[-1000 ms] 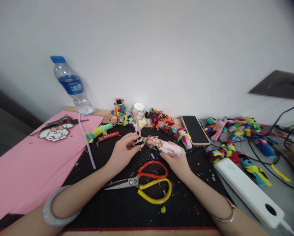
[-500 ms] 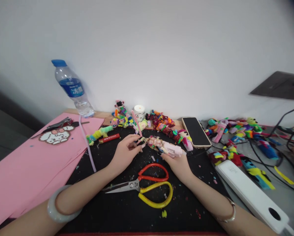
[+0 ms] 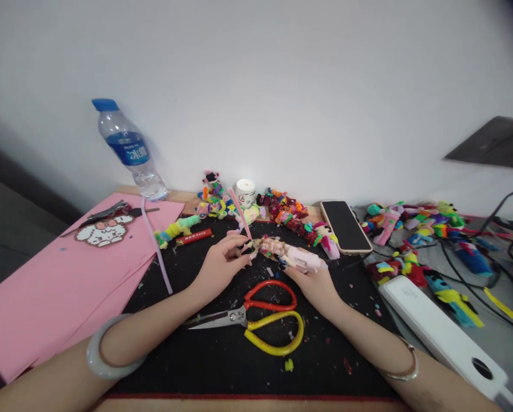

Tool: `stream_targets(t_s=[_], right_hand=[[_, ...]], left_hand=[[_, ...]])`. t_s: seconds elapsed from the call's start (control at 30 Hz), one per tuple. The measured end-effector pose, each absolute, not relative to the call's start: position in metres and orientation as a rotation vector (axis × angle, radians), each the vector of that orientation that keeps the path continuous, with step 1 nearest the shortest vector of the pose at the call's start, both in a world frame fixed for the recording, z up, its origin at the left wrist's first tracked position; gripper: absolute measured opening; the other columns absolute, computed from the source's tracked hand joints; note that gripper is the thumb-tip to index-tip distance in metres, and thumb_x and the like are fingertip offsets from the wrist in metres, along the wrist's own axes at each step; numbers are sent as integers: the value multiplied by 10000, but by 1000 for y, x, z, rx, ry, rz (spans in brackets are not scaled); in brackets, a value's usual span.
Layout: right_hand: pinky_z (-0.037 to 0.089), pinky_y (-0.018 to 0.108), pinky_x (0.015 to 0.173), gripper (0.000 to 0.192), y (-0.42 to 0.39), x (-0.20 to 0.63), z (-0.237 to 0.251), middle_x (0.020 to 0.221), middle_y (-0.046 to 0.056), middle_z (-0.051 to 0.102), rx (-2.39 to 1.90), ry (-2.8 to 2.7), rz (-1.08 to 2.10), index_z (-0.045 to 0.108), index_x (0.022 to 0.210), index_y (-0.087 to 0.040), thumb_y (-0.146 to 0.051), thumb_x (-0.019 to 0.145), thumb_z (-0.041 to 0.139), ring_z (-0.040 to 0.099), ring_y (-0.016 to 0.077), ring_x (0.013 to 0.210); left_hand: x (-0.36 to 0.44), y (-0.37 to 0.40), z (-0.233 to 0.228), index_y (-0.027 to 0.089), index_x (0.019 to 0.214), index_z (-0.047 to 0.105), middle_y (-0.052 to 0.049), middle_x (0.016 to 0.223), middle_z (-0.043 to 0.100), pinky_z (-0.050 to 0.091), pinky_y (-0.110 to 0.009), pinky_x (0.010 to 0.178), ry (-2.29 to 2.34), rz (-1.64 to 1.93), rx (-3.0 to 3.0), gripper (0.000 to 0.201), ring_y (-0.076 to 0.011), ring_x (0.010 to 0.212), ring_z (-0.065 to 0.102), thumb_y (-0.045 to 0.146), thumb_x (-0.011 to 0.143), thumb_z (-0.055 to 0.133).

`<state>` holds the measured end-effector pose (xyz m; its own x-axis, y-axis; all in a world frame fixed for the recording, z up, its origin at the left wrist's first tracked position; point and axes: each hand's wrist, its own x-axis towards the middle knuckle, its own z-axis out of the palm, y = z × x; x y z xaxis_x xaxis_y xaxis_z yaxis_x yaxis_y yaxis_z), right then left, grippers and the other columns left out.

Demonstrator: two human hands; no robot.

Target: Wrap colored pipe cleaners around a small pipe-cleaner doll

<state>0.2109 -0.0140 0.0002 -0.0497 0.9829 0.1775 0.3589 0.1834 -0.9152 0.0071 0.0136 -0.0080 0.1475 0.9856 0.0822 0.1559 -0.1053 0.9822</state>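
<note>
From the head camera, the scissors [image 3: 256, 317] with one red and one yellow loop lie on the black mat [image 3: 222, 366], blades pointing left, and serve as the landmark here. Just behind them, the left hand [image 3: 219, 266] pinches the left tip of a small decorated pink clip [image 3: 286, 256] between thumb and fingers, where a pink pipe cleaner [image 3: 240, 214] rises up and back from the pinch. The right hand [image 3: 316, 283], just behind and right of the red loop, cups the clip's plain pink right end from below, fingers curled around it. The clip hangs just above the mat, its long axis running left to right with the right end slightly nearer the person. Farther behind the scissors, by the wall, stand a row of colourful fuzzy figures [image 3: 282, 214] and a small white jar [image 3: 245, 191]. A phone [image 3: 346, 226] lies back and right of the scissors, a white power bank [image 3: 440, 335] well to the right. Left of them lie pink paper sheets [image 3: 54, 286], with a water bottle [image 3: 130, 151] at their far edge. Nothing lies between the hands and the clip.
</note>
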Motion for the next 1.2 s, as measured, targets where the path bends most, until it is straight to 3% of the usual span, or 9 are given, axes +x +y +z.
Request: stream_targets(t_s=[0.53, 0.7, 1.03, 1.2], right_hand=[[518, 284, 652, 177, -16, 210, 0, 845, 46, 710, -1333, -1616, 857, 660, 902, -159, -184, 733, 613, 647, 207, 770], [490, 250, 595, 149, -17, 212, -1, 775, 31, 693, -1268, -1678, 882, 655, 872, -146, -208, 738, 637, 619, 173, 664], [502, 276, 617, 165, -15, 213, -4, 802, 40, 694, -1318, -1625, 853, 655, 894, -163, -202, 741, 612, 625, 195, 708], [485, 257, 604, 147, -16, 212, -1, 782, 34, 686, -1241, -1647, 922, 651, 863, -149, -219, 734, 636, 606, 168, 659]], left_hand=[[3, 13, -9, 138, 954, 650, -79, 1041, 583, 527, -275, 621, 1145, 1096, 1474, 264, -137, 716, 591, 193, 696, 641], [4, 14, -11, 150, 917, 660, -65, 1033, 583, 520, -249, 624, 1138, 1120, 1480, 232, -146, 767, 592, 188, 689, 645], [5, 14, -9, 149, 921, 655, -45, 1017, 570, 500, -232, 589, 1130, 1144, 1476, 237, -85, 637, 533, 146, 685, 635], [5, 13, -5, 136, 904, 652, -58, 1009, 583, 492, -238, 599, 1155, 1120, 1481, 230, -106, 675, 554, 145, 676, 635]])
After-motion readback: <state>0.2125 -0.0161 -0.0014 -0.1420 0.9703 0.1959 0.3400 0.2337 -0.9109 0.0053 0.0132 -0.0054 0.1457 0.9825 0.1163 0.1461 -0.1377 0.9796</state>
